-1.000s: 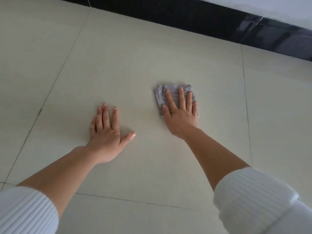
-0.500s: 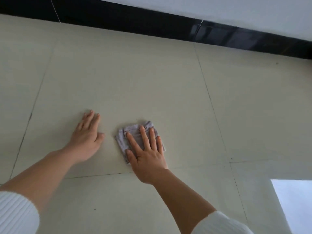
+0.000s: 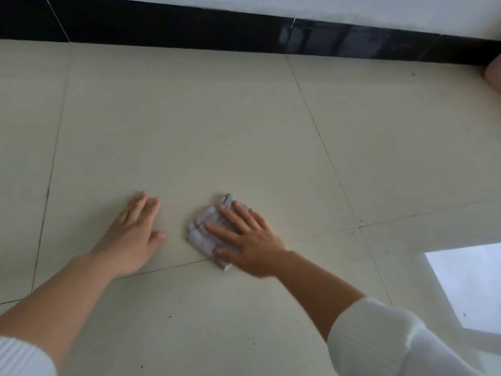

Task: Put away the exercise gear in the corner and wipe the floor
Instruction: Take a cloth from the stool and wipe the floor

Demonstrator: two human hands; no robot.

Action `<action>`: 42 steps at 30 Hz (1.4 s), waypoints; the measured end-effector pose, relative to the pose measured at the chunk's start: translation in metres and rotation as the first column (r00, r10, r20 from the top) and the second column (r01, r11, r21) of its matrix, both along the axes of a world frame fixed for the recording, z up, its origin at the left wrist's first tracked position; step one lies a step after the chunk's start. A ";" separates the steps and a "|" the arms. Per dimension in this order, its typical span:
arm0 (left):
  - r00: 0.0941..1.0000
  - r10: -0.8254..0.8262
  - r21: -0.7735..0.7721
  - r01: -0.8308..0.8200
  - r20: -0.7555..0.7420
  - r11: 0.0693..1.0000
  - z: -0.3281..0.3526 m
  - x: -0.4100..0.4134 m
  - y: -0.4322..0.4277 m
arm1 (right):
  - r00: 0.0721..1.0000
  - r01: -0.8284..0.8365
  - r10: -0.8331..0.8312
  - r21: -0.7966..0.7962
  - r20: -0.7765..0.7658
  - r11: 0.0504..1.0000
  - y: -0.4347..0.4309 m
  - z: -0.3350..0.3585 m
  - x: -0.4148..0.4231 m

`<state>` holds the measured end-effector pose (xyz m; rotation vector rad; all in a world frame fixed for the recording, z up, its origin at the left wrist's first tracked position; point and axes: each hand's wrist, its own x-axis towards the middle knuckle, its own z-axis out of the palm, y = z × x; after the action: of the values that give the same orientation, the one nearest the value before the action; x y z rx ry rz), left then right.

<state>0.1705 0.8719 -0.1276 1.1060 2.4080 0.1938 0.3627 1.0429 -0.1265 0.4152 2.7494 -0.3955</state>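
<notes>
A folded grey cloth (image 3: 202, 230) lies on the pale tiled floor (image 3: 189, 126). My right hand (image 3: 248, 238) presses flat on the cloth with straight, spread fingers and covers its right half. My left hand (image 3: 132, 237) rests palm down on the bare tile to the left of the cloth, a short gap away, fingers straight. Both forearms are bare, with white ribbed sleeves at the bottom corners. No exercise gear is in view.
A black glossy skirting board (image 3: 244, 31) runs along the far wall under a white wall. A bright patch of light (image 3: 471, 286) falls on the floor at the lower right. A pinkish rounded object (image 3: 494, 74) shows at the right edge. Small dark specks dot the near tiles.
My right hand has slid the cloth back toward me and to the left, then slightly right again. My left hand stays planted flat on the floor. The view has tilted toward the wall.
</notes>
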 end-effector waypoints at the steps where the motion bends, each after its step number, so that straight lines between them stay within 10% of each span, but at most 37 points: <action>1: 1.000 -0.011 -0.021 0.011 -0.010 1.000 0.001 -0.005 -0.011 | 0.997 0.083 -0.083 0.002 -0.001 0.997 0.015 0.001 -0.002; 9: 0.999 0.006 -0.038 -0.008 -0.037 0.999 -0.012 -0.012 -0.047 | 0.809 0.588 -0.583 -0.098 0.081 0.803 0.031 -0.007 -0.065; 22: 0.997 0.046 -0.123 -0.038 0.057 0.992 0.013 -0.014 -0.024 | 0.981 -0.182 0.183 0.019 -0.066 0.983 -0.056 -0.020 0.029; 28: 0.995 0.044 -0.186 -0.027 0.086 0.982 0.015 -0.001 -0.036 | 0.937 0.344 -0.347 0.072 0.042 0.936 0.028 -0.006 0.103; 37: 0.997 0.074 -0.169 -0.070 0.017 0.983 0.007 0.016 -0.038 | 0.486 0.870 -0.866 0.032 0.120 0.492 0.039 0.004 0.115; 42: 0.997 0.077 -0.180 -0.073 0.014 0.981 0.007 0.020 -0.035 | 0.757 0.653 -0.651 -0.045 0.055 0.756 -0.062 -0.001 0.091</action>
<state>0.1903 0.8366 -0.1201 0.9285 2.3967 0.0127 0.4535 0.9808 -0.1270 1.3658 2.4614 -0.6244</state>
